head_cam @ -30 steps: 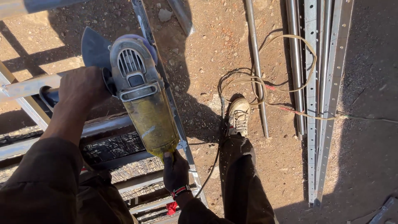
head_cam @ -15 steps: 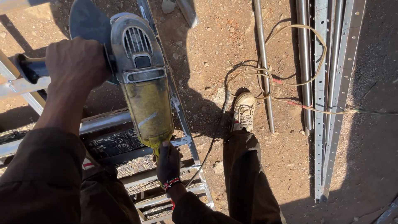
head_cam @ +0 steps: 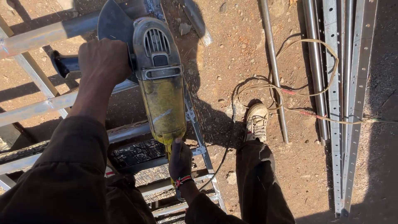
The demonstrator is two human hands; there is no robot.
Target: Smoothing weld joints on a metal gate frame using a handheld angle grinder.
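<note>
The left hand (head_cam: 103, 60) is closed tight round the black side handle (head_cam: 64, 65) of a big yellow grinder (head_cam: 161, 95), and the right hand (head_cam: 180, 159) is wrapped round its near rear grip. The grinder's long body runs near to far between the hands, with its dark disc guard (head_cam: 114, 23) at the far end over the silver metal frame (head_cam: 41, 33) on the dirt ground (head_cam: 232, 54). The left hand is nearer the disc; a shoe (head_cam: 257, 122), a cable (head_cam: 302, 93) and perforated metal strips (head_cam: 333, 83) lie to the right.
</note>
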